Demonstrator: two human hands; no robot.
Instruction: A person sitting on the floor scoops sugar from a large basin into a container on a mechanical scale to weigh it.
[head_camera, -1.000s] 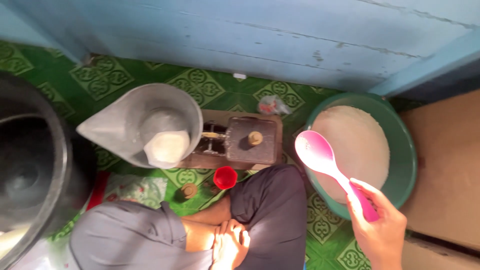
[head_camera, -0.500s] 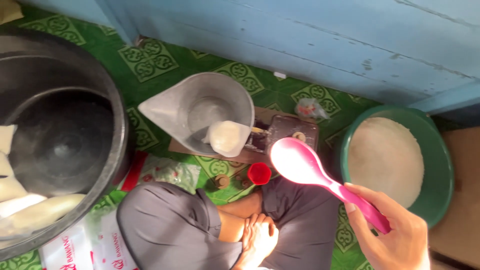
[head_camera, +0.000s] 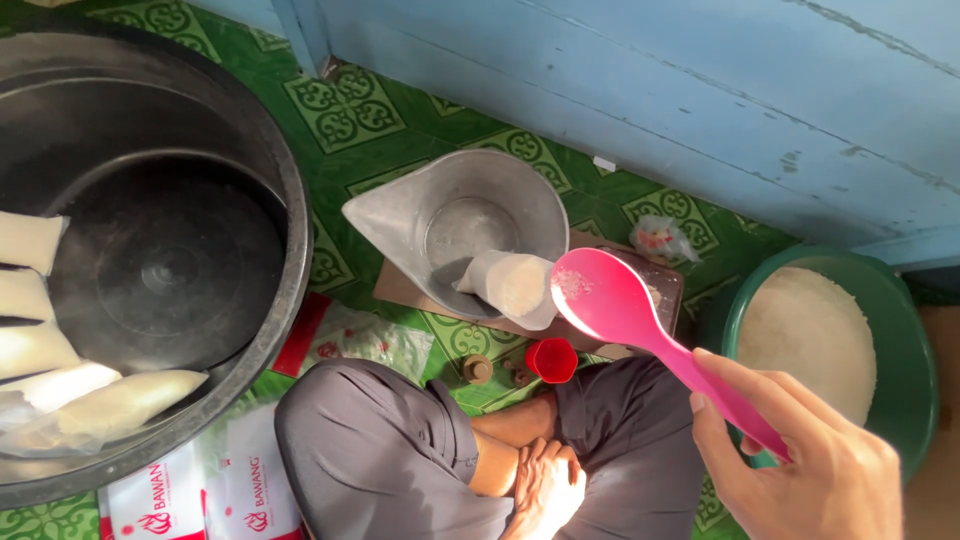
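We hold our right hand (head_camera: 800, 460) low at the right of the view, fingers wrapped tight round the handle of a pink spoon (head_camera: 640, 325). The spoon slants up and left from our grip, its bowl facing up with a few white grains in it, poised just beside the lip of a grey metal scoop pan (head_camera: 470, 225). A small filled plastic bag (head_camera: 510, 283) lies in the pan, touching its near rim. Our left hand (head_camera: 545, 490) rests low between our crossed legs, fingers loosely curled, holding nothing that we can see.

To the right, a green basin (head_camera: 910, 340) of white rice (head_camera: 805, 335) sits just beside our right wrist. A big dark tub (head_camera: 150, 250) fills the left, with sealed bags (head_camera: 60, 385) along its near wall. A red cap (head_camera: 551, 360) stands by our knee. The blue wall (head_camera: 650, 90) closes the far side; green patterned floor shows between tub and pan.
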